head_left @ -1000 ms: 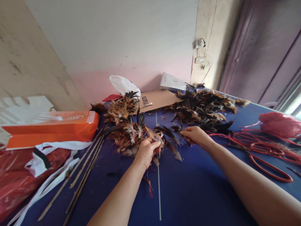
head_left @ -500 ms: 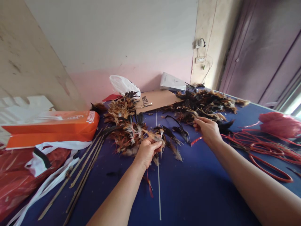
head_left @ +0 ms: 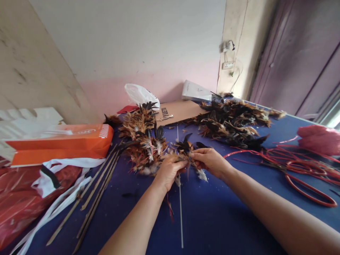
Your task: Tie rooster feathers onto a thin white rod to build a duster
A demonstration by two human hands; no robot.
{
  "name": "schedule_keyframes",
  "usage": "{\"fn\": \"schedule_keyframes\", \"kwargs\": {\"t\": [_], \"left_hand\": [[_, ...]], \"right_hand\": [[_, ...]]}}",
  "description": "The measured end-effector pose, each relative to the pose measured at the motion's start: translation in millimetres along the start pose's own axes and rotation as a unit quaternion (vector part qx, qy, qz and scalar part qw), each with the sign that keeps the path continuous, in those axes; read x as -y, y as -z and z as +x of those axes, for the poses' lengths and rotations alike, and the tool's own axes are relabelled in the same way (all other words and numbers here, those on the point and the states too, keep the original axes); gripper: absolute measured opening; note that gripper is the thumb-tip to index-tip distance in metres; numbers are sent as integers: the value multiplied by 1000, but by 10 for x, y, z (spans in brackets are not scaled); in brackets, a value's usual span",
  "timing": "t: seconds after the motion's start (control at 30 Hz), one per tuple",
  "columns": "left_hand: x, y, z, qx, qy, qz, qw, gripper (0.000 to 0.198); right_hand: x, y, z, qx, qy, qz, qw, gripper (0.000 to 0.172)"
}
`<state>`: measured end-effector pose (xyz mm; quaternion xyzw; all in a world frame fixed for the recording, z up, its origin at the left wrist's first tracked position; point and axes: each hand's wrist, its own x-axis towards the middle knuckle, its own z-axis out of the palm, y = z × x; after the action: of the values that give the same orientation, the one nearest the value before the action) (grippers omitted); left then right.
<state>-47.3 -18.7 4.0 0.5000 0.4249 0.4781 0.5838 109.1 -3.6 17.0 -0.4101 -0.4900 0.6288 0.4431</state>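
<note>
My left hand (head_left: 170, 171) is closed round a small bunch of brown and black feathers (head_left: 183, 147), whose tips stick out past the thumb. Pinched at the right side of that bunch, my right hand (head_left: 208, 161) has its fingertips on the feathers; exactly which ones it grips is partly hidden. A pale feather (head_left: 202, 175) hangs below its fingers. Just left of my left hand lies a pile of feather bundles (head_left: 143, 145), some bound with red strands. Thin red strands dangle under my left wrist.
A dark feather heap (head_left: 231, 120) lies at the back right, before tangled red cord (head_left: 294, 166) and a pink ball of twine (head_left: 318, 140). Thin sticks (head_left: 99, 194), an orange bag (head_left: 61, 147) and a red bag (head_left: 53, 187) lie left. Cardboard (head_left: 180, 111) lies behind on the blue table (head_left: 220, 219).
My right hand has moved left and nearer, from beside the dark feather heap to the bunch in my left hand. My left hand has stayed nearly in place.
</note>
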Motion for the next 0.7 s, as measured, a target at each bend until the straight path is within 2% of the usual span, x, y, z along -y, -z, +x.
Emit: {"fn": "schedule_keyframes", "kwargs": {"t": [0.23, 0.4, 0.53, 0.7], "left_hand": [[-43, -12, -25, 22, 9, -4, 1000, 20], [-50, -5, -35, 33, 33, -7, 999, 19], [-32, -15, -33, 53, 48, -13, 997, 20], [-14, -16, -27, 45, 46, -17, 998, 18]], "right_hand": [[26, 8, -9, 10, -5, 3, 1000, 28], [107, 80, -25, 9, 18, -71, 997, 26], [143, 40, -74, 22, 41, -140, 989, 23], [101, -36, -95, 31, 38, -135, 990, 22]]}}
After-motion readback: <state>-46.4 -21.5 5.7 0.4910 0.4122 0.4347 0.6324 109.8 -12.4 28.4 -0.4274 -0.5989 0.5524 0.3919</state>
